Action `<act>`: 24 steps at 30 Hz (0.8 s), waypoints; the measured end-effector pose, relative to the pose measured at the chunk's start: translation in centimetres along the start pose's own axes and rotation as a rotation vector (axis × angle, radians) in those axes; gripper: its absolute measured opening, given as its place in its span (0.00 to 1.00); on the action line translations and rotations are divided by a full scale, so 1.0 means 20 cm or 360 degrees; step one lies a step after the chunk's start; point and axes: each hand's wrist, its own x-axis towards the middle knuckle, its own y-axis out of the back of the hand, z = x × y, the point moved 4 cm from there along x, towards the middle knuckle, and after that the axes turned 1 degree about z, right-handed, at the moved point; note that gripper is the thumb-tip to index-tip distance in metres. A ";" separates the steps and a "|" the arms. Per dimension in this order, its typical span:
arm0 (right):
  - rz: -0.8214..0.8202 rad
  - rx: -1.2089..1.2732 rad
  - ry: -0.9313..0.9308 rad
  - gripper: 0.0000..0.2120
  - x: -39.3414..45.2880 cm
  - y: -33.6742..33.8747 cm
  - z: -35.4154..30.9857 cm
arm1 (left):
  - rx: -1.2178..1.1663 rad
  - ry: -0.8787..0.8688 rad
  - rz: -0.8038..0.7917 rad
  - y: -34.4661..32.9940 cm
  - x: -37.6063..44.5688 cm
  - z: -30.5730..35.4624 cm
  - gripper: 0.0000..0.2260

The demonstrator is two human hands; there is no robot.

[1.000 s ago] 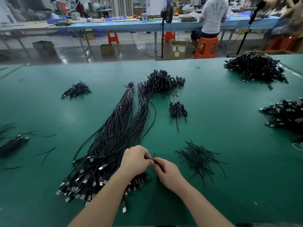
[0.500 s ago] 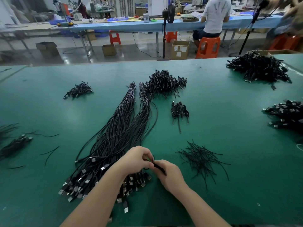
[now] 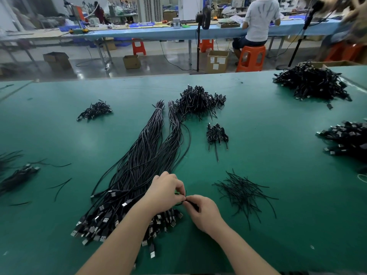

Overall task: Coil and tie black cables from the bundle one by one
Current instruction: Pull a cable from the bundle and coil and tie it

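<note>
Green matting covers a long workbench on a factory floor, where a person's two hands meet over the near end of a cable bundle. Left hand and right hand are drawn close together, fingers curled, both pinching a small black cable where the fingertips touch; whether a tie wire is already wrapped round it cannot be told, as the fingers hide the work. Directly beneath the left wrist lies the bundle of long black cables, its plug ends fanned toward the worker and its far ends banded. Just right of the hands sits a loose scatter of tie wires. Farther out, a small group of finished coils lies apart from a larger heap near the bundle's far end. The step appears to be fastening a coil: it would go best with the loops held flat and tight by one hand while the other twists the tie snug at the middle, so the coil cannot spring open
</note>
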 end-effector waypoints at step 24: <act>-0.0416 0.2070 -0.0768 0.15 0.04 0.13 -0.17 | -0.0399 -0.0391 0.1044 0.14 -0.16 0.15 0.01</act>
